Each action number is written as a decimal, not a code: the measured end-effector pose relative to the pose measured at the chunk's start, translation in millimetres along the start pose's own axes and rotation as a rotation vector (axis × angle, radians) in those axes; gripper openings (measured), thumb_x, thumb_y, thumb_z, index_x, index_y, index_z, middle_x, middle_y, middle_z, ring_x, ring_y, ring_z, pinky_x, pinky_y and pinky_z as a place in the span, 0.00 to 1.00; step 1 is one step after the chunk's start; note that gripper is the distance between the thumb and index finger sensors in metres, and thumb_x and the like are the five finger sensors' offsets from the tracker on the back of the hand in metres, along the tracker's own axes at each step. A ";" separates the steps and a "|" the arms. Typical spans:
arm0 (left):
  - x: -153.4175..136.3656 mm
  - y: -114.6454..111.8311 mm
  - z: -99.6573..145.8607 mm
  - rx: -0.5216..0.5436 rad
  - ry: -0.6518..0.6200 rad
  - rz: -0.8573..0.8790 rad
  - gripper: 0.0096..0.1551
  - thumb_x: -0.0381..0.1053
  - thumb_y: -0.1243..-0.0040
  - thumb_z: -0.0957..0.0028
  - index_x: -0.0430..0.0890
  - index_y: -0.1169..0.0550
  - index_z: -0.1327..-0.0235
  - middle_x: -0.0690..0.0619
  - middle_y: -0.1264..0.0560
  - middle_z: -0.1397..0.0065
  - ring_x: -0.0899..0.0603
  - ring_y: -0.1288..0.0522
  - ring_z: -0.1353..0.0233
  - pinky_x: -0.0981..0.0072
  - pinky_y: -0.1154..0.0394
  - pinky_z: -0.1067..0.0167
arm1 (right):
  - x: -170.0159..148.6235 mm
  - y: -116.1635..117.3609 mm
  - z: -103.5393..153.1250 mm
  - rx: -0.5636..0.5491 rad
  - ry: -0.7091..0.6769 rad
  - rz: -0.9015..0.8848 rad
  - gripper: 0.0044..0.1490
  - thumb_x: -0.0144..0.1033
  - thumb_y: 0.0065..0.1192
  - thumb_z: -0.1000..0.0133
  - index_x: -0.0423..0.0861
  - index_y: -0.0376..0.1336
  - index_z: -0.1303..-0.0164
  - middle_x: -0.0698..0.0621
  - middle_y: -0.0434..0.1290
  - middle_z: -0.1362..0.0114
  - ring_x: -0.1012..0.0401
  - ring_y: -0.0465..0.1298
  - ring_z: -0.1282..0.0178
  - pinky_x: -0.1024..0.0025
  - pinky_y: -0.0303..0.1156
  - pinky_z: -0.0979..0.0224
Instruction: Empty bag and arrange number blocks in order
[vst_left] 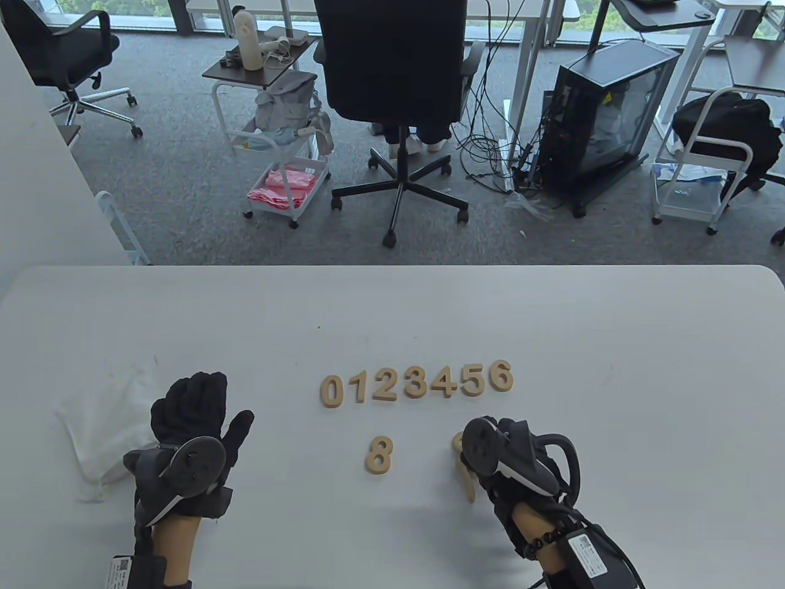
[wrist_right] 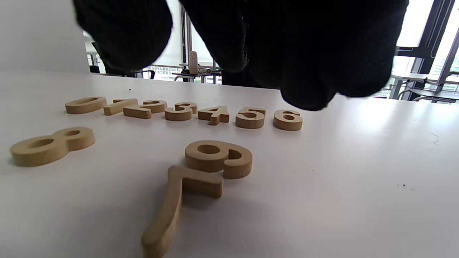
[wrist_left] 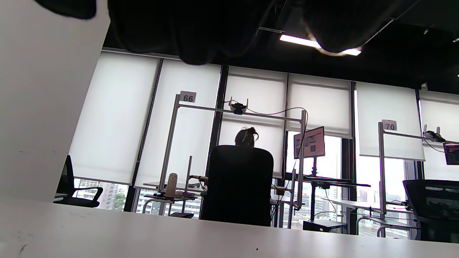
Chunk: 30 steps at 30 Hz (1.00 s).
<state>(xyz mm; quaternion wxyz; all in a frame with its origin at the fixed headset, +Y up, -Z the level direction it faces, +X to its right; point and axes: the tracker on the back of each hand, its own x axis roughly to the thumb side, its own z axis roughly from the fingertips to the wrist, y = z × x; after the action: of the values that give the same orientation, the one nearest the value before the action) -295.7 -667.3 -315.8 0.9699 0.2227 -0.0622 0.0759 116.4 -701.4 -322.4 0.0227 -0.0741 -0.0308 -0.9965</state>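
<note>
Wooden number blocks 0 (vst_left: 332, 391) to 6 (vst_left: 501, 376) lie in a row at mid-table; the row also shows in the right wrist view, from 0 (wrist_right: 86, 104) to 6 (wrist_right: 288, 120). The 8 (vst_left: 379, 454) lies alone below the row. The 9 (wrist_right: 218, 157) and the 7 (wrist_right: 172, 208) lie touching each other, mostly hidden under my right hand (vst_left: 484, 457) in the table view. The right fingers (wrist_right: 308, 93) hang just above them and hold nothing. My left hand (vst_left: 224, 402) lies flat and spread on the table beside the limp white bag (vst_left: 104, 429).
The white table (vst_left: 613, 343) stretches far and right of the blocks. Its far edge runs across the view's middle, with office chairs and carts on the floor beyond. The left wrist view shows only the table (wrist_left: 143, 236) and the room.
</note>
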 end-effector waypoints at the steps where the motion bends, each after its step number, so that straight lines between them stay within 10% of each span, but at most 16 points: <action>1: 0.1 -0.1 0.1 0.000 -0.001 0.003 0.44 0.63 0.45 0.45 0.37 0.33 0.22 0.32 0.35 0.21 0.20 0.34 0.24 0.18 0.41 0.34 | 3.5 4.0 1.8 0.002 -0.002 0.016 0.45 0.52 0.65 0.46 0.37 0.64 0.25 0.32 0.72 0.29 0.38 0.81 0.41 0.47 0.82 0.40; 11: 0.4 -2.2 0.2 -0.010 0.001 0.007 0.44 0.63 0.45 0.45 0.37 0.33 0.22 0.31 0.35 0.21 0.20 0.34 0.24 0.18 0.41 0.34 | 34.5 48.3 -1.2 0.023 -0.053 0.170 0.43 0.52 0.64 0.47 0.42 0.62 0.24 0.34 0.73 0.30 0.41 0.82 0.42 0.49 0.83 0.41; 30: -3.7 1.0 1.2 -0.005 0.029 0.001 0.44 0.63 0.45 0.45 0.37 0.33 0.22 0.32 0.35 0.21 0.20 0.34 0.24 0.18 0.41 0.34 | 36.3 61.5 -4.5 0.077 0.027 0.134 0.41 0.42 0.69 0.46 0.40 0.61 0.24 0.32 0.71 0.32 0.44 0.82 0.45 0.53 0.83 0.44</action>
<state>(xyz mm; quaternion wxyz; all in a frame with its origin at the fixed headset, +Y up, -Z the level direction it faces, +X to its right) -299.6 -667.3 -314.9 0.9713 0.2189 -0.0485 0.0792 83.0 -764.6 -317.8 0.0924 -0.0616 -0.0639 -0.9918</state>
